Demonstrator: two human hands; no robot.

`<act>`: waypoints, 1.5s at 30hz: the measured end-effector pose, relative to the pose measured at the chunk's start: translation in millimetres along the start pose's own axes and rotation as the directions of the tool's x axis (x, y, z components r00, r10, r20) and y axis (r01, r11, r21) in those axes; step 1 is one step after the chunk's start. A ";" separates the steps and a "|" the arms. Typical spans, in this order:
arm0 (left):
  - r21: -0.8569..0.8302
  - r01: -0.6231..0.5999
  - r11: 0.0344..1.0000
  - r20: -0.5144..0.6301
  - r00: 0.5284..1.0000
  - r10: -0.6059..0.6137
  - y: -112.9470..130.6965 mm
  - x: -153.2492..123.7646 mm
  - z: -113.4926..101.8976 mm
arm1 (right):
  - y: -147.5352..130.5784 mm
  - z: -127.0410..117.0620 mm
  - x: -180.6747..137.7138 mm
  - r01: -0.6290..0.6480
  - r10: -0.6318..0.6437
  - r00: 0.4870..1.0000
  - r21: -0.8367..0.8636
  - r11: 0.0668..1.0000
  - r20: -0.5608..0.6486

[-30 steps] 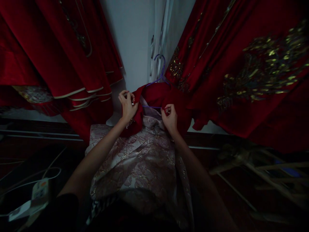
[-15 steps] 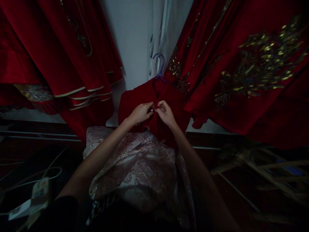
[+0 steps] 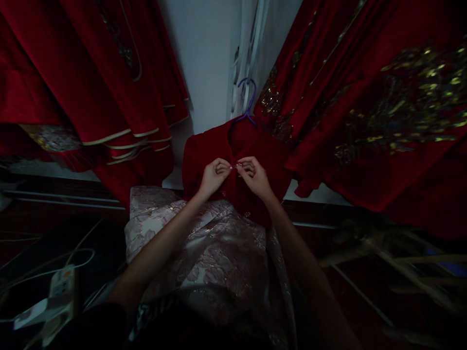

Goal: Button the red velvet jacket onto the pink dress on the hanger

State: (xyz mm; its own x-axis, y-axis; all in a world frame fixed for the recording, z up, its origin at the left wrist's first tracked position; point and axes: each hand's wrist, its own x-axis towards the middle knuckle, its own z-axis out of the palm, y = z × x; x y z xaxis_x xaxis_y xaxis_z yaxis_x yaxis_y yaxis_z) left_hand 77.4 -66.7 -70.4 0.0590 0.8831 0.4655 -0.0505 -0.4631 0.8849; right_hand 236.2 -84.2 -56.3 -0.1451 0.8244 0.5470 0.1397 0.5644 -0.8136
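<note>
Apparently soft and fairly light, the red jacket is hung from a purple hanger just about the centre, with the hook rising from its neck toward twelve o'clock. By its folds, the cloth may be judged pliable and not slippery, though dim light makes the weave hard to read; the front edges seem best taken between thumb and fingertip, near a small shiny fastening that looks delicate and could be strained by a hard tug. At the jacket's front, the edge is pinched by the left hand from the nine o'clock side, thumb and forefinger brought together, the other fingers loosely curled. From three o'clock it is met by the right hand, similarly pinched, with the fastening at its fingertips; what exactly lies between the tips cannot be made out. Toward six o'clock, a pale brocade garment is seen.
</note>
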 end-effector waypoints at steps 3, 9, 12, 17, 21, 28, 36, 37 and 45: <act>0.085 -0.069 0.994 0.036 0.997 0.066 5.1 -2.8 -0.4 | -7.5 -2.8 -2.3 0.078 -0.079 0.997 -0.161 0.984 0.003; 0.226 -0.162 0.961 0.162 0.979 0.127 23.2 -5.8 -3.8 | -21.7 -8.3 -7.3 0.189 -0.184 0.982 -0.280 0.941 0.044; 0.304 -0.229 0.925 0.214 0.962 0.168 33.9 -8.1 -5.9 | -23.6 -6.8 -8.1 0.185 -0.186 0.982 -0.319 0.929 0.028; 0.388 -0.307 0.869 0.293 0.935 0.200 46.3 -8.3 -9.4 | -23.6 -2.9 -6.5 0.198 -0.199 0.979 -0.373 0.907 0.036; 0.451 -0.326 0.831 0.305 0.931 0.200 47.0 -4.3 -9.3 | -26.9 -4.2 -8.7 0.239 -0.232 0.971 -0.384 0.892 0.065; 0.470 -0.364 0.804 0.378 0.906 0.189 43.5 -1.9 -8.1 | -25.0 -16.9 -9.4 0.158 -0.149 0.987 -0.238 0.958 0.055; 0.531 -0.436 0.726 0.469 0.865 0.177 49.5 7.1 -9.3 | -17.8 -20.5 -1.8 0.117 -0.112 0.993 -0.190 0.975 0.040; 0.540 -0.454 0.709 0.483 0.857 0.180 50.1 8.6 -9.5 | -17.7 -20.6 -1.9 0.121 -0.116 0.992 -0.186 0.975 0.040; 0.543 -0.563 0.623 0.584 0.787 0.201 58.8 14.5 -6.1 | -20.2 -23.1 3.3 0.155 -0.143 0.987 -0.234 0.960 0.070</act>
State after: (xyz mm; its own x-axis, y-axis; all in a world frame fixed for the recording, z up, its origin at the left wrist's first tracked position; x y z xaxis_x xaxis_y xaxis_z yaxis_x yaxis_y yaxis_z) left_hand 69.2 -80.7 -11.7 0.6182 0.5572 0.5543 0.4772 -0.8265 0.2986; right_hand 255.6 -91.8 -33.5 -0.2317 0.7304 0.6425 0.3404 0.6796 -0.6498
